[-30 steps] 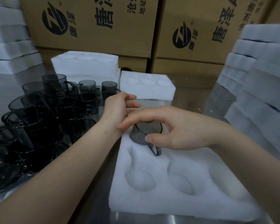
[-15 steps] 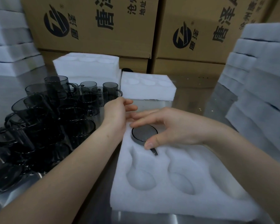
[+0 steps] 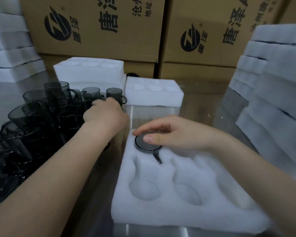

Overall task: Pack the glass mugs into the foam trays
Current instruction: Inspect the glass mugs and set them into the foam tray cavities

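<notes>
Smoky grey mug [image 3: 148, 147] upside down in far-left pocket of tray [image 3: 161, 215], axis upright, handle toward tray's near edge; right hand [image 3: 178, 134] resting loose-fingered on base; left hand [image 3: 106, 115] grip hidden

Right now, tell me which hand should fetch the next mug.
Left. The left hand is over the loose mugs on its side; whether it grips one is unclear. The right hand presses the packed mug in the tray, away from the pile.

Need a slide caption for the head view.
Right hand touches a mug seated in the foam tray; left hand among loose mugs.
</notes>
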The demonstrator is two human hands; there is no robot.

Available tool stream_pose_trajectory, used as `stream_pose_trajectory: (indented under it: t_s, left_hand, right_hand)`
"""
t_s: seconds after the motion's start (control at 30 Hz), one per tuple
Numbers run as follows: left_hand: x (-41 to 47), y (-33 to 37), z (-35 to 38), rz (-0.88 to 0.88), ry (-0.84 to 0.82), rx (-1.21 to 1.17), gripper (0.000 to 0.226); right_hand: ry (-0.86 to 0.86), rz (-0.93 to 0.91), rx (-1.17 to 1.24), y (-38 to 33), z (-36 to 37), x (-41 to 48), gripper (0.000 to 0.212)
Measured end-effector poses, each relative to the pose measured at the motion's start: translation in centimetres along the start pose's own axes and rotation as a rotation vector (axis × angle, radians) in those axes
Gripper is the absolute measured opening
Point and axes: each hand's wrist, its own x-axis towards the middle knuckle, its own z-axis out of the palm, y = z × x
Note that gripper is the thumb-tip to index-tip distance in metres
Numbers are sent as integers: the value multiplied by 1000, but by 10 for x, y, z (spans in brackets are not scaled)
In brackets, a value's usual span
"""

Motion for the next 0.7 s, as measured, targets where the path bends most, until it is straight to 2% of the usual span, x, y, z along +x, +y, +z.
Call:
stream_pose_trajectory:
  t_s: [0.2,0.37,0.47,0.6,0.63,0.7]
  left_hand:
    - [-3,4,0,46,-25,-34,46]
    - [-13,17,-1,182,-1,-94,25]
    - [-16,22,0,256,47,-222,21]
    - [-12,19,8,287,236,-307,35]
    - [-10,18,11,266,237,-309,40]
    - [-7,17,16,183,134,-432,48]
  right_hand:
    - [-5,-9,-3,0,0,1,30]
    - [-15,13,12,0,-3,1,29]
    - [-35,39,53,1,-10,-1,28]
    - [28,55,160,3,-22,-4,23]
    - [65,70,181,4,-24,-4,21]
    - [155,116,210,8,-27,-2,18]
